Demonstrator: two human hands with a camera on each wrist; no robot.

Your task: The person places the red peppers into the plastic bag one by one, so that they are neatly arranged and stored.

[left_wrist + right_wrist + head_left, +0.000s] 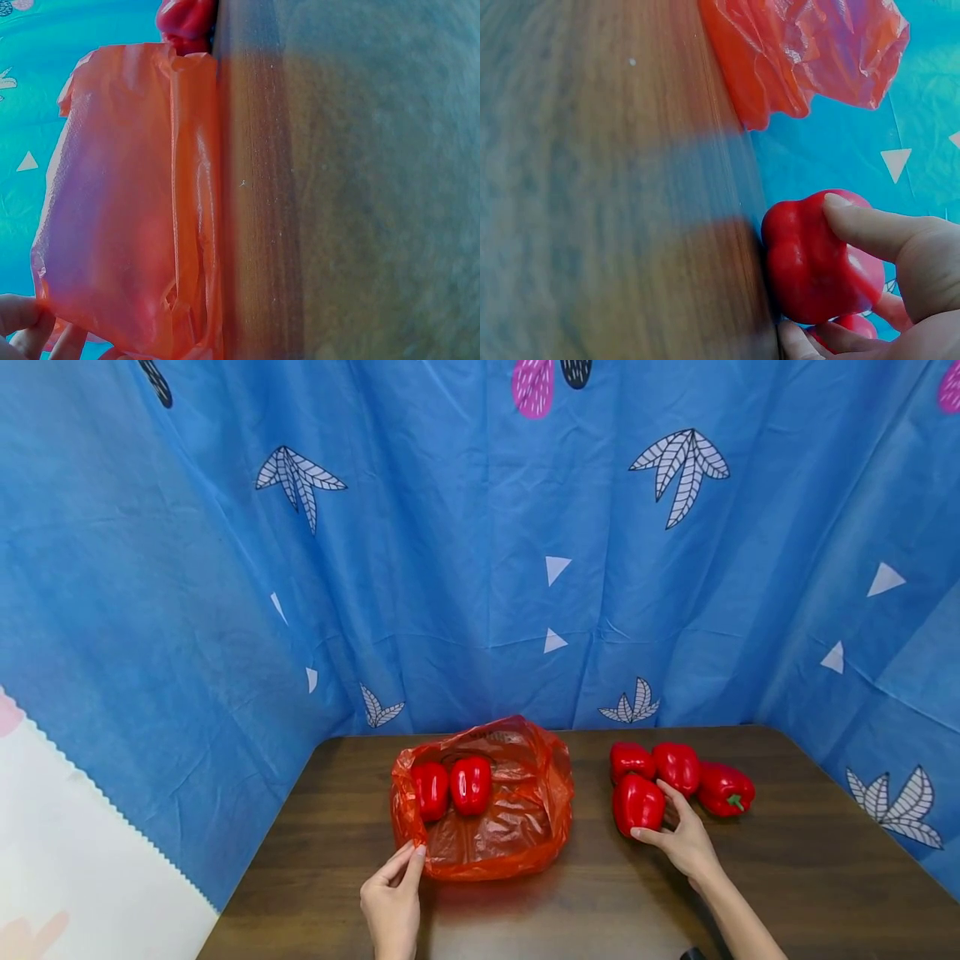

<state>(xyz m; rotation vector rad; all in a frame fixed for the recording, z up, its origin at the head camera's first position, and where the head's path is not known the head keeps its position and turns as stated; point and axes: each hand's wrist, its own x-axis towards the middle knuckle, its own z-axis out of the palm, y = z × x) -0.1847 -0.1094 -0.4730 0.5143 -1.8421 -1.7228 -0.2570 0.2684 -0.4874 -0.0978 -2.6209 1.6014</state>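
A red translucent plastic bag [517, 860] stands wide-mouthed on the table, with two red bell peppers [471, 785] inside. At the bag's near left rim, my left hand [393, 893] pinches the plastic between thumb and fingers; the left wrist view shows the bag's side [127, 202] hanging from those fingers. To the right, my right hand [681, 839] grips a red bell pepper [637, 806], thumb on one side and fingers on the other. In the right wrist view this pepper [817, 259] sits at the tabletop; whether it touches the wood I cannot tell.
Just behind the gripped pepper lie three more red bell peppers [677, 767], one with a green stem. The brown wooden table [315, 860] reaches back to a blue patterned curtain [487, 568]. A small black object [693, 953] shows at the bottom edge.
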